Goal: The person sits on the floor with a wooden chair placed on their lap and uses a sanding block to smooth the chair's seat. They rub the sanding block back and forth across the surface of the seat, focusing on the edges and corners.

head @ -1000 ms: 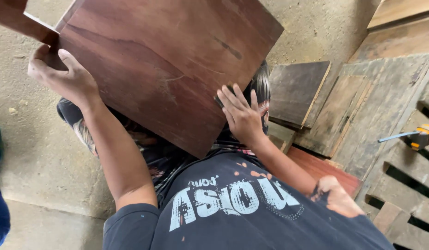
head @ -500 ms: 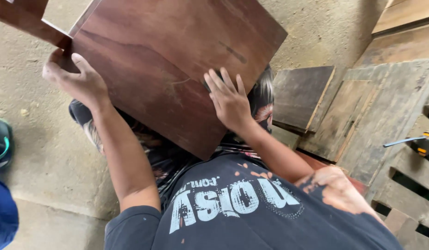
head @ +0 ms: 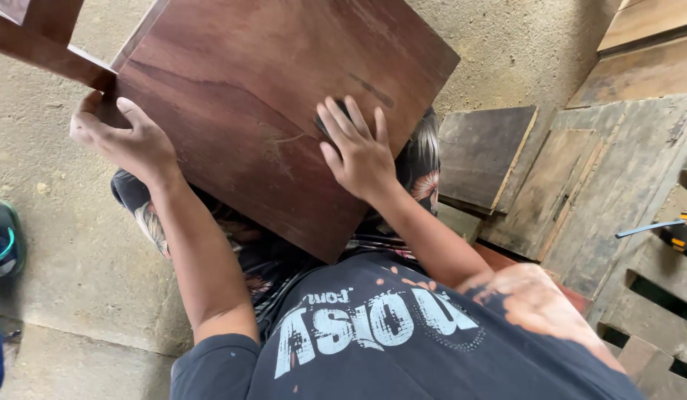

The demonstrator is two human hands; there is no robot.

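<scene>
The large reddish-brown square wooden panel [head: 269, 111] lies across my lap, tilted like a diamond, one corner toward my belly and the opposite one away over the grey concrete floor [head: 54, 222]; its face is turned up to me. My left hand [head: 132, 144] is at the panel's left corner, fingers curled round the edge with the thumb out over the face — a hooked clasp, not a flat press; just above it a narrower dark-red wooden strip [head: 39, 48] butts against the panel. My right hand [head: 358, 152] lies flat on the face, fingers spread and pointing away from me, the palm bearing down near the lower-right edge; it pinches nothing, though a small dark thing seems to sit under the fingertips and I cannot tell what.

So the bulk of the panel lies up and away from both hands, between them — the left holds its rim, the right sits further in and nearer the middle. To my right, well apart, weathered grey wooden boards [head: 551, 185] lie stacked; a yellow-and-black tape measure [head: 680, 230] rests on them.
</scene>
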